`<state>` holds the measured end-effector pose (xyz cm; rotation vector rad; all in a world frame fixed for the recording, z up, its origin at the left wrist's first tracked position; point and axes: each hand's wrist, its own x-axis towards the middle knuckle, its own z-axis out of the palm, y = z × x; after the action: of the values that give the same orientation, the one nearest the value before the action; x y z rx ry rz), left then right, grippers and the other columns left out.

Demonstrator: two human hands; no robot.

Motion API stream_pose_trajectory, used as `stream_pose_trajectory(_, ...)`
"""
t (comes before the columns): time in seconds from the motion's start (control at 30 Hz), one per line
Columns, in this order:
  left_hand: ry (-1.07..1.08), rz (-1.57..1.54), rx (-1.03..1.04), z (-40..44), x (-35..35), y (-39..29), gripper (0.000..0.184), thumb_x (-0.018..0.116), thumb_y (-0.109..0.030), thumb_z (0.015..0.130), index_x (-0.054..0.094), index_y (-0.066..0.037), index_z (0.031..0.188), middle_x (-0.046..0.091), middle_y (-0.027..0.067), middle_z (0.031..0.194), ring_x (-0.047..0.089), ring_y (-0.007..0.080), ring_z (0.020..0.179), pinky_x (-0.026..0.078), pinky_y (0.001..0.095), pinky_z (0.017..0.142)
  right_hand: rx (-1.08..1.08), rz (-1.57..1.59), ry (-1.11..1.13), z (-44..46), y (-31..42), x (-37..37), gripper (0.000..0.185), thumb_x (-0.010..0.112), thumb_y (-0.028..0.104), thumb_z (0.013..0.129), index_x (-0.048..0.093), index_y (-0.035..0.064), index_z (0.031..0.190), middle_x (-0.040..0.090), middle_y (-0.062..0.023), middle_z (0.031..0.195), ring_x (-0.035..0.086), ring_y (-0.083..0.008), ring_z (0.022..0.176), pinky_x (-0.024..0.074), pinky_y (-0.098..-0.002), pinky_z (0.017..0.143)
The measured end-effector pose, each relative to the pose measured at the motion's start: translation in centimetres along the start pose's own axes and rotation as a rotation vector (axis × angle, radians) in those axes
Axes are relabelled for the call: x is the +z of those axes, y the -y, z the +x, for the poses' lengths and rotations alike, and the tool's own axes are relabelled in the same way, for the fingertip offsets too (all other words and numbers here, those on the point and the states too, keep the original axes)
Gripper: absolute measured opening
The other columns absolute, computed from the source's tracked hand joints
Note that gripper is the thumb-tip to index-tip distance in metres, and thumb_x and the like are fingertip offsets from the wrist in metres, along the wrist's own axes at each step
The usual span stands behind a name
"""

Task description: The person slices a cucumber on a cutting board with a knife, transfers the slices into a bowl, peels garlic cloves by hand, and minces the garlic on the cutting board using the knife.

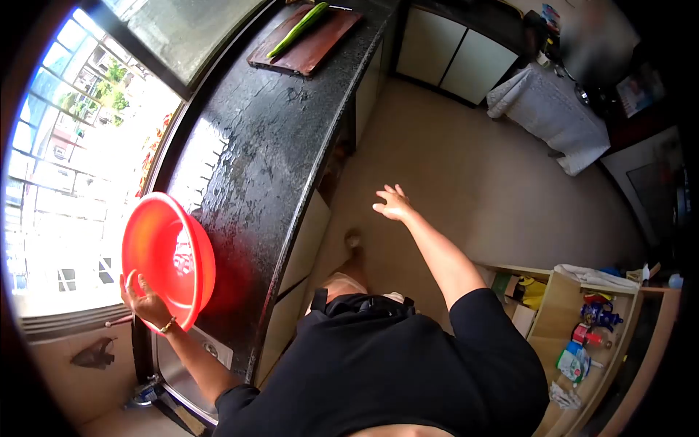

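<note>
Left hand [148, 304] grips the basin [206, 255], likely steadying its tilt. Right hand [393, 205] hangs open, fingers spread, perhaps balancing.

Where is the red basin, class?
Head view, left side: the red basin is beside the window, near the sink, the left hand at its rim.

Counter [269, 146]: a hand could pass over the wet stretch between basin and board.
Red basin [207, 258]: blocks the window side near the sink [178, 368].
Cutting board [329, 42]: low obstacle at the far end, green vegetable [298, 30] lying on it.
Floor [466, 175]: passage runs between counter and cloth-covered table [550, 109].
Wooden shelf unit [547, 322]: bars the person's right side.
</note>
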<state>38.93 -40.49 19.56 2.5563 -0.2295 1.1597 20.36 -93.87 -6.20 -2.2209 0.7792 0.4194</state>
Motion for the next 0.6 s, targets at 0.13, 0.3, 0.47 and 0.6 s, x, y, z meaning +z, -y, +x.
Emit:
stream_pose_trajectory(0.13, 0.033, -0.052, 0.342, 2.5, 8.5, -10.5, 0.012, 0.060, -0.013, 0.088, 0.069, -0.005, 0.091, 0.060, 0.0063, 0.120, 0.049, 0.0280, 0.115, 0.040, 0.0432, 0.095, 0.177, 0.075, 0.027, 1.5, -6.4, -0.9, 0.062, 0.061, 0.046, 0.082, 0.047, 0.0201, 0.136, 0.025, -0.0052, 0.152, 0.009, -0.0316, 0.143, 0.0156, -0.0531, 0.113)
stream_pose_trajectory(0.3, 0.332, -0.258, 0.440, 1.1, 17.6, -20.5, 0.018, 0.063, -0.014, 0.085, 0.065, -0.010, 0.103, 0.052, 0.0095, 0.133, 0.036, 0.0308, 0.132, 0.030, 0.0472, 0.106, 0.376, 0.221, -0.125, 0.7, -12.9, -2.7, 0.063, 0.058, 0.050, 0.082, 0.046, 0.0212, 0.136, 0.027, -0.0037, 0.152, 0.011, -0.0323, 0.142, 0.0182, -0.0522, 0.113)
stream_pose_trajectory(0.47, 0.619, -0.252, 0.537, -2.3, 22.7, -20.5, 0.008, 0.065, -0.014, 0.084, 0.068, -0.007, 0.083, 0.055, 0.0075, 0.130, 0.038, 0.0292, 0.132, 0.031, 0.0498, 0.106, 0.808, 0.376, -0.281, -5.8, -18.8, 0.5, 0.056, 0.056, 0.051, 0.084, 0.051, 0.0213, 0.132, 0.034, -0.0049, 0.148, 0.027, -0.0295, 0.137, 0.0287, -0.0439, 0.110)
stream_pose_trajectory(0.6, 0.620, -0.334, 0.614, -5.5, 24.9, -22.4, 0.016, 0.066, -0.010, 0.081, 0.068, -0.008, 0.097, 0.051, 0.0108, 0.132, 0.039, 0.0319, 0.129, 0.034, 0.0503, 0.104, 1.023, 0.591, -0.236, -13.5, -25.8, 4.5, 0.058, 0.055, 0.051, 0.084, 0.048, 0.0235, 0.134, 0.032, -0.0018, 0.149, 0.019, -0.0279, 0.140, 0.0237, -0.0511, 0.111)
